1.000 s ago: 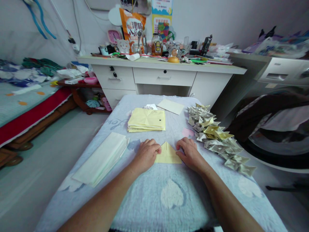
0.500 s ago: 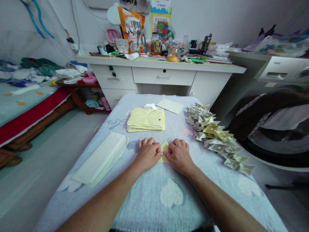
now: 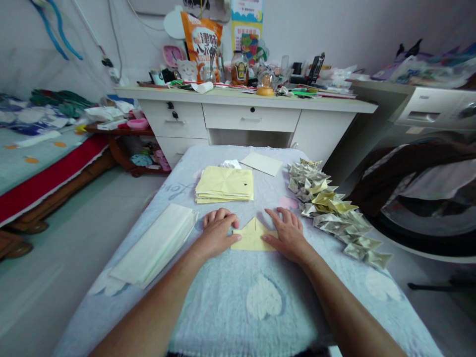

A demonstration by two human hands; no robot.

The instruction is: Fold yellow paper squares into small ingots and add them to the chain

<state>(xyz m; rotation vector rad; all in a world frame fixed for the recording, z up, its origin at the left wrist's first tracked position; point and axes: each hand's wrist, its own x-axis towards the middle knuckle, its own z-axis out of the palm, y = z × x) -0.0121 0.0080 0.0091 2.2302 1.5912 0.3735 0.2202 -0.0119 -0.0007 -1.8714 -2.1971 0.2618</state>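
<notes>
A small yellow sheet of folded paper (image 3: 254, 237) lies flat on the cloth-covered table in front of me. Its top rises to a point, and a straight lower band runs out to both sides. My left hand (image 3: 218, 232) is at its left end, thumb tip resting on the edge, fingers bent but apart from the thumb. Over the right end lies my right hand (image 3: 288, 234), fingers spread and thumb on the paper, covering that corner. Just beyond is a stack of creased yellow paper sheets (image 3: 224, 183).
A folded bundle of pale paper (image 3: 156, 245) lies to the left. Along the right edge runs a row of folded paper pieces (image 3: 334, 210). A pale card (image 3: 262, 163) and crumpled white paper (image 3: 230, 163) are at the back, before a white desk (image 3: 253, 118).
My hands have moved apart from the middle of the folded paper to its two ends. More of the paper's lower band now shows, and the right fingers have spread.
</notes>
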